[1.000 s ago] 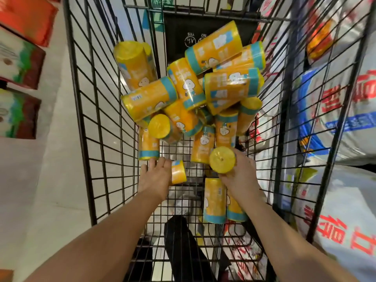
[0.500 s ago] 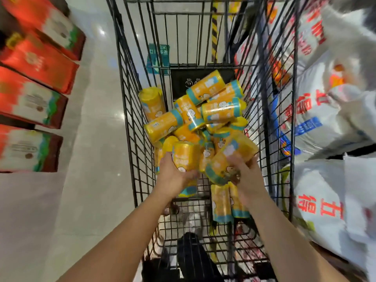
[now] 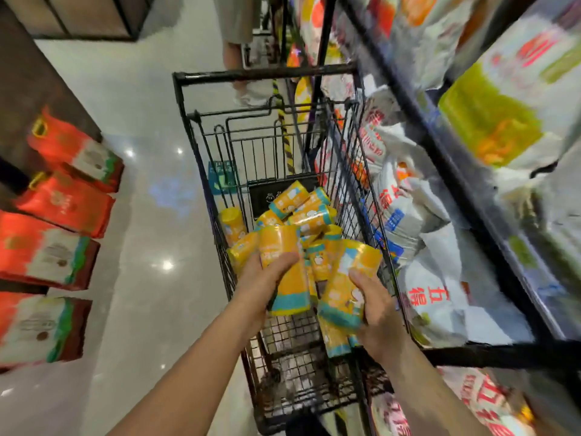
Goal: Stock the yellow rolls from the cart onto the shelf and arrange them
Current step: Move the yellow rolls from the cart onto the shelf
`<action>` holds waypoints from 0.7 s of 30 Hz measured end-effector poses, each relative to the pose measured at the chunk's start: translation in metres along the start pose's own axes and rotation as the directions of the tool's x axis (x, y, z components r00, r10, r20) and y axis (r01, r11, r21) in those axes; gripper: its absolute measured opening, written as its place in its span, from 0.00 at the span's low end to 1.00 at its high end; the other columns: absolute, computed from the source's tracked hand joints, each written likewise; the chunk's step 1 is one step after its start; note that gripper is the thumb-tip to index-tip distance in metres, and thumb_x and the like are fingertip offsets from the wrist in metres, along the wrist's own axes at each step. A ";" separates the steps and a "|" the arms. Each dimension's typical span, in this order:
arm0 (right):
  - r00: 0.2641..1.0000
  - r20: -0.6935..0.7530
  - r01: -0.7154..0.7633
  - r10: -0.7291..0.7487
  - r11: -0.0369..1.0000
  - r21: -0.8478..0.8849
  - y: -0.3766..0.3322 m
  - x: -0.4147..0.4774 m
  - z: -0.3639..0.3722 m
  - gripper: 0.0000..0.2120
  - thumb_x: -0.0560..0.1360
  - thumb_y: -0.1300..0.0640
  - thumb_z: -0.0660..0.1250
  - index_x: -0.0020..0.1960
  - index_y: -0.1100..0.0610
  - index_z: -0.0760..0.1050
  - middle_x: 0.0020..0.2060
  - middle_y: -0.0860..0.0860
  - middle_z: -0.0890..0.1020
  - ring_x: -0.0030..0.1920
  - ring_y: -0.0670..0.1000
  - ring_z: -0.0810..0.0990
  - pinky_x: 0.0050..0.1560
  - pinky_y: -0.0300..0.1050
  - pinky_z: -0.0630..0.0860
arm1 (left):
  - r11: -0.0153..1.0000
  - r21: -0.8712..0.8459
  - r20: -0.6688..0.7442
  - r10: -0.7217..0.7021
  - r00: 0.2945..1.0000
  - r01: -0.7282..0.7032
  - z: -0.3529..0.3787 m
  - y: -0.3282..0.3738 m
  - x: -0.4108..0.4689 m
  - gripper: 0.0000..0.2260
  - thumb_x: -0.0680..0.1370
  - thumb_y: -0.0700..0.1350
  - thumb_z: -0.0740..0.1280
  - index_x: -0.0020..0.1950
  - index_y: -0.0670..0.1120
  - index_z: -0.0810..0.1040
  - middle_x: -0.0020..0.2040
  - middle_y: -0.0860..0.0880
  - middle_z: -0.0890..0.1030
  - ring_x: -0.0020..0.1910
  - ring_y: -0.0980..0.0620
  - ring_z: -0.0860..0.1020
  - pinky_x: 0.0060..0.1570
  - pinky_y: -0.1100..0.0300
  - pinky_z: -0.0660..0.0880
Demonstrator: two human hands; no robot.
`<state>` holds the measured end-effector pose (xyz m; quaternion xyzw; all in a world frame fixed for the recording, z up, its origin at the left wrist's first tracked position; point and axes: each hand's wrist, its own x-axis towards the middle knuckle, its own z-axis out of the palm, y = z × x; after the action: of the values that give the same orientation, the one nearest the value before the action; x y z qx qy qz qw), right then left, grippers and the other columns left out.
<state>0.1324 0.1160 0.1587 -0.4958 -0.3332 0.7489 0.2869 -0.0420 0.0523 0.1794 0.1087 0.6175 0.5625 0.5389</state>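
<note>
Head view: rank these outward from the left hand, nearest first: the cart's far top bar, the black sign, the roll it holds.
1. Roll: gripped in the left hand itself.
2. Black sign: low on the far wall of the cart, behind the pile.
3. Top bar: at the far end, highest in the picture.
</note>
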 end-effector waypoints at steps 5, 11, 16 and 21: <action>0.999 0.044 0.016 -0.022 0.990 0.139 -0.020 -0.060 0.011 0.28 0.70 0.48 0.69 0.68 0.54 0.73 0.57 0.58 0.84 0.53 0.57 0.85 0.52 0.55 0.81 | 0.998 -0.016 0.099 0.058 0.993 -0.057 0.006 0.036 -0.048 0.19 0.75 0.51 0.72 0.64 0.51 0.74 0.53 0.46 0.85 0.49 0.46 0.85 0.49 0.45 0.82; 0.995 0.022 0.091 -0.102 0.955 0.283 -0.040 -0.136 0.023 0.19 0.70 0.50 0.65 0.56 0.59 0.79 0.45 0.59 0.86 0.40 0.57 0.86 0.45 0.54 0.83 | 0.994 -0.010 0.239 0.112 0.965 -0.113 0.009 0.062 -0.106 0.14 0.76 0.50 0.72 0.59 0.48 0.76 0.47 0.49 0.86 0.44 0.51 0.86 0.36 0.53 0.81; 0.983 -0.027 0.183 -0.183 0.938 0.294 -0.055 -0.196 0.019 0.12 0.79 0.56 0.58 0.50 0.59 0.79 0.39 0.56 0.86 0.35 0.54 0.85 0.44 0.53 0.77 | 0.981 0.061 0.348 0.153 0.925 -0.186 0.017 0.079 -0.148 0.23 0.68 0.48 0.77 0.59 0.45 0.76 0.52 0.44 0.85 0.49 0.44 0.84 0.49 0.45 0.81; 0.941 -0.164 0.329 -0.296 0.911 0.247 -0.070 -0.250 0.008 0.30 0.63 0.53 0.69 0.64 0.61 0.74 0.45 0.57 0.86 0.40 0.55 0.85 0.43 0.53 0.82 | 0.954 0.122 0.499 0.179 0.848 -0.273 0.043 0.099 -0.186 0.27 0.63 0.43 0.79 0.60 0.44 0.76 0.50 0.42 0.85 0.47 0.41 0.84 0.46 0.45 0.82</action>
<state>0.2179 -0.0331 0.3541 -0.4375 -0.2845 0.6996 0.4881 0.0192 -0.0264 0.3697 0.3679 0.4970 0.5162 0.5926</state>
